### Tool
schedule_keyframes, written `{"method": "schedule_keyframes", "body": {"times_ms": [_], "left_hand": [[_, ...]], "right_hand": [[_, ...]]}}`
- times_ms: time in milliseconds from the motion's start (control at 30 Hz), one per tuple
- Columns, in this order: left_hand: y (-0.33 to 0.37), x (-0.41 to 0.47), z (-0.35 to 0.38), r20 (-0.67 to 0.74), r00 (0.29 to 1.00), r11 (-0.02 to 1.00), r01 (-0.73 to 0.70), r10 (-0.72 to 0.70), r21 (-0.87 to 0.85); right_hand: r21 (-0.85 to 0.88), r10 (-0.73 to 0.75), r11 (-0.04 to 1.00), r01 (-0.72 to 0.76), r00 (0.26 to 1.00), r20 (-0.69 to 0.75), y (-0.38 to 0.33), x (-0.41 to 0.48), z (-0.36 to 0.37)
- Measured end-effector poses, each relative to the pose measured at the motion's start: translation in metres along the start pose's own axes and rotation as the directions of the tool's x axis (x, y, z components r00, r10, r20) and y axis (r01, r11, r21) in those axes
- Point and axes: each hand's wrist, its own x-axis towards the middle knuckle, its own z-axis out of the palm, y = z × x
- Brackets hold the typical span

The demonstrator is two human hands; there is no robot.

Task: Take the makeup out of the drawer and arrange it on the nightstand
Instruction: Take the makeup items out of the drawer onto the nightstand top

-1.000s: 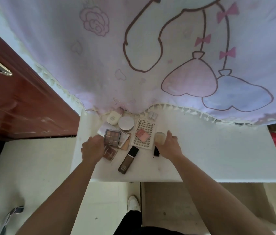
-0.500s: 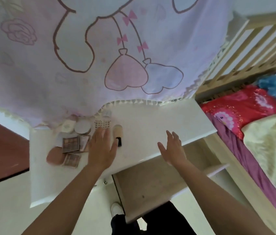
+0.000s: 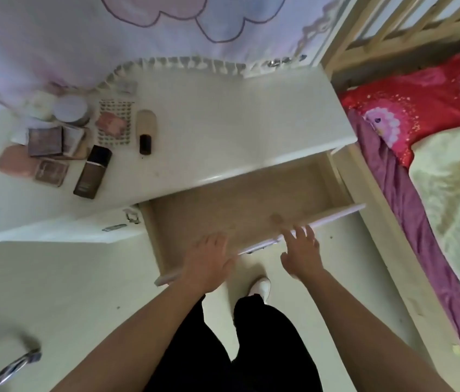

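Observation:
The white nightstand [image 3: 223, 114] has its drawer [image 3: 240, 205] pulled out, and the drawer's pale wooden floor shows nothing lying in it. Makeup lies grouped on the nightstand's left part: a dark foundation bottle [image 3: 92, 172], a pale bottle with a dark cap [image 3: 146, 131], an eyeshadow palette [image 3: 45, 141], a pink blush compact [image 3: 110, 123], a round powder jar [image 3: 71, 109] and a pink pad [image 3: 15, 161]. My left hand [image 3: 209, 260] rests with straight fingers on the drawer's front panel. My right hand [image 3: 300, 250] touches the same panel further right, fingers spread.
A patterned pink-and-white cloth [image 3: 110, 32] hangs behind the nightstand. A wooden bed frame [image 3: 387, 250] with a red pillow [image 3: 421, 97] and purple sheet stands close on the right. My legs and a white shoe [image 3: 259, 287] are on the pale floor below the drawer.
Both hands left the makeup on the nightstand top and came down to the drawer's front panel. The view swung right and down, bringing the open drawer and bed into sight.

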Motion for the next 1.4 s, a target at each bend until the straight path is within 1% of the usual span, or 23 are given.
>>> {"method": "schedule_keyframes", "body": {"times_ms": [67, 100, 167, 200, 267, 367, 533, 667, 800, 900, 967, 1033, 1100, 1167, 1267, 1300, 1400], "left_hand": [[0.017, 0.0, 0.024, 0.069, 0.997, 0.999, 0.022, -0.024, 0.032], [0.023, 0.002, 0.033, 0.092, 0.995, 0.998, 0.041, -0.045, 0.05], [0.031, 0.008, 0.043, 0.082, 0.991, 0.988, 0.092, -0.102, 0.126], [0.033, 0.011, 0.045, 0.051, 0.989, 0.976, 0.129, -0.139, 0.173], [0.036, 0.014, 0.043, -0.007, 0.98, 0.952, 0.194, -0.198, 0.235], [0.039, 0.013, 0.034, -0.015, 0.972, 0.946, 0.232, -0.235, 0.227], [0.043, 0.009, 0.02, -0.086, 0.967, 0.945, 0.254, -0.241, 0.204], [0.039, 0.011, 0.015, -0.122, 0.962, 0.945, 0.265, -0.244, 0.192], [0.026, 0.027, 0.007, -0.201, 0.956, 0.951, 0.249, -0.212, 0.184], [0.008, 0.042, -0.004, -0.339, 0.924, 0.953, 0.246, -0.175, 0.179], [-0.005, 0.05, -0.01, -0.433, 0.893, 0.945, 0.238, -0.122, 0.225], [-0.013, 0.058, -0.014, -0.448, 0.892, 0.936, 0.213, -0.069, 0.279], [-0.019, 0.071, -0.02, -0.458, 0.887, 0.925, 0.227, -0.068, 0.303], [-0.024, 0.082, -0.031, -0.455, 0.883, 0.912, 0.276, -0.116, 0.303], [-0.036, 0.095, -0.044, -0.415, 0.871, 0.891, 0.383, -0.262, 0.242], [-0.04, 0.099, -0.048, -0.415, 0.867, 0.887, 0.395, -0.275, 0.239], [-0.042, 0.108, -0.056, -0.473, 0.852, 0.884, 0.383, -0.226, 0.267]], "right_hand": [[-0.101, -0.116, 0.989, 0.106, 0.988, -0.105, 0.015, 0.01, 0.02], [-0.133, -0.169, 0.98, 0.147, 0.97, -0.177, 0.022, 0.015, 0.028], [-0.2, -0.272, 0.955, 0.218, 0.915, -0.3, 0.031, 0.026, 0.033], [-0.232, -0.316, 0.94, 0.249, 0.892, -0.323, 0.034, 0.031, 0.032], [-0.279, -0.383, 0.913, 0.299, 0.864, -0.327, 0.038, 0.041, 0.024], [-0.34, -0.442, 0.879, 0.334, 0.839, -0.317, 0.042, 0.048, 0.013], [-0.322, -0.567, 0.823, 0.467, 0.709, -0.419, 0.054, 0.052, 0.003], [-0.313, -0.597, 0.802, 0.508, 0.665, -0.449, 0.054, 0.059, 0.0], [-0.295, -0.614, 0.784, 0.546, 0.618, -0.49, 0.047, 0.081, -0.005], [-0.32, -0.641, 0.764, 0.56, 0.607, -0.469, 0.032, 0.099, -0.012], [-0.353, -0.642, 0.765, 0.538, 0.597, -0.481, 0.026, 0.108, -0.015], [-0.36, -0.612, 0.789, 0.498, 0.593, -0.523, 0.025, 0.117, -0.023], [-0.382, -0.601, 0.799, 0.464, 0.59, -0.54, 0.025, 0.128, -0.037], [-0.429, -0.621, 0.784, 0.449, 0.599, -0.506, 0.017, 0.139, -0.05], [-0.468, -0.642, 0.761, 0.449, 0.626, -0.443, -0.002, 0.154, -0.064], [-0.484, -0.638, 0.76, 0.435, 0.641, -0.426, -0.008, 0.159, -0.067], [-0.503, -0.612, 0.771, 0.391, 0.673, -0.416, -0.017, 0.173, -0.075]]}}
